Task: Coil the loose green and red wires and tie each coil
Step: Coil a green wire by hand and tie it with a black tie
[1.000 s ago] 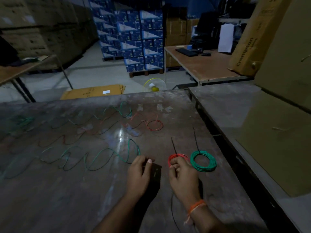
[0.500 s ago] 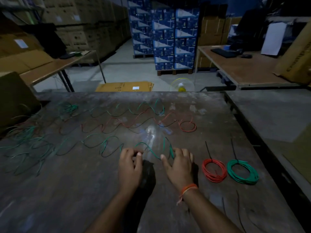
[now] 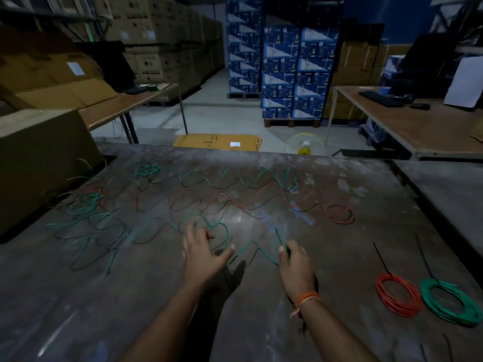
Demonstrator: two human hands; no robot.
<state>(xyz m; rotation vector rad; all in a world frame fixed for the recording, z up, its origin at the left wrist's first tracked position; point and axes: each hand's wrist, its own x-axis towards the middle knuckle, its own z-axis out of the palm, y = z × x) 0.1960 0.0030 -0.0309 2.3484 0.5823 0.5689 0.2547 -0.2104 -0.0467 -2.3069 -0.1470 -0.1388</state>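
a second ago my right hand point(image 3: 294, 262) was at the small red coil of thin plastic-coated wire point(image 3: 397, 297), finishing it beside the green coil of the same thin wire point(image 3: 449, 304); now both coils lie on their own at the right side of the dark, scuffed metal desk point(image 3: 261, 322), touching each other, each with a thin black tie tail sticking out toward the far edge, so i judge those two as done. since then i have moved left to the nearest loose green wire, a long wavy strand of thin insulated cable point(image 3: 198, 223) that runs from my hands away to the left, where it joins a tangle of more green strands. my right hand now pinches the near end of that strand between thumb and fingers, with the tip of the wire standing up just above the fingertips. my left hand point(image 3: 202, 253) is open, fingers spread, reaching over the next bend of the same strand; whether it already touches the wire i cannot tell. that means a fresh coil is just starting: i have the free end, and the next move, i think, is to draw the strand in loop by loop. further back, loose red wavy wires point(image 3: 235, 202) and another green one lie untouched, with a small partly looped red ring point(image 3: 339, 214) at their right end, so plenty of the job is left.
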